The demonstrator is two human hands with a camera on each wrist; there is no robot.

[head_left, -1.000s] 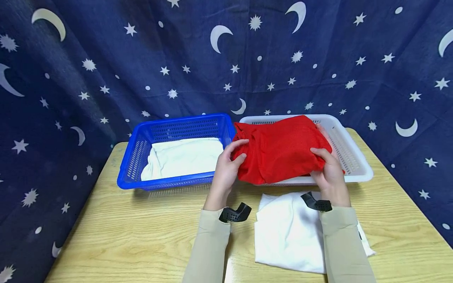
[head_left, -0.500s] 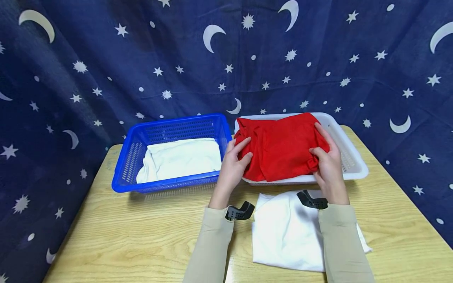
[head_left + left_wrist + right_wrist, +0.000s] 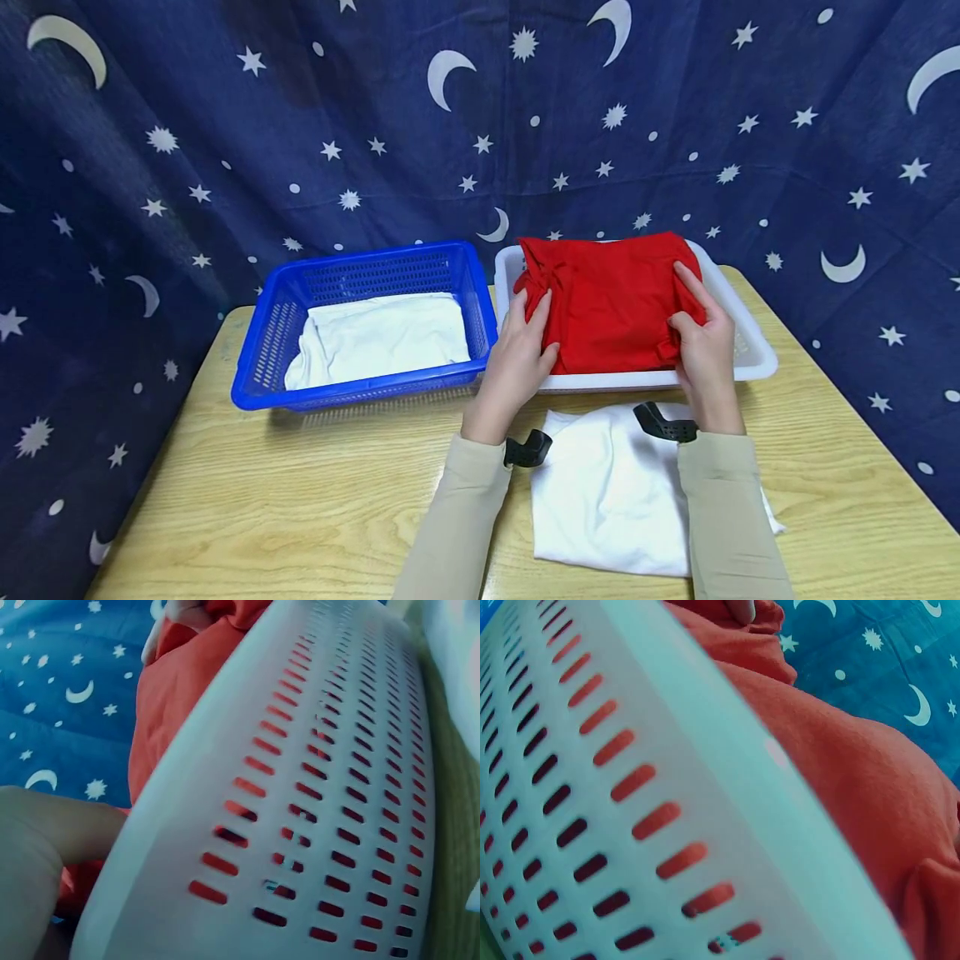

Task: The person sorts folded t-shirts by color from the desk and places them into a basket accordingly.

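A folded red garment [image 3: 615, 304] lies over the white basket [image 3: 600, 382], its far edge overlapping the back rim in the head view. My left hand [image 3: 517, 354] holds its bunched left end, two fingers and the thumb showing on the fabric. At the right end, my right hand [image 3: 705, 342] grips the garment with the thumb on top and the index finger stretched along the side. Both wrist views look across the slotted basket wall [image 3: 300, 787], with red fabric [image 3: 840, 757] beyond the rim and through the slots.
Left of the white basket stands a blue basket [image 3: 360, 385] with a folded white cloth [image 3: 390, 337] inside. Another white cloth [image 3: 607, 500] lies on the wooden table [image 3: 300, 500] in front, partly under the right forearm. A dark blue curtain [image 3: 375, 75] hangs behind.
The red garment has come down into the white basket, flatter and a little farther back. My left hand has shifted right with its end. The view has turned slightly.
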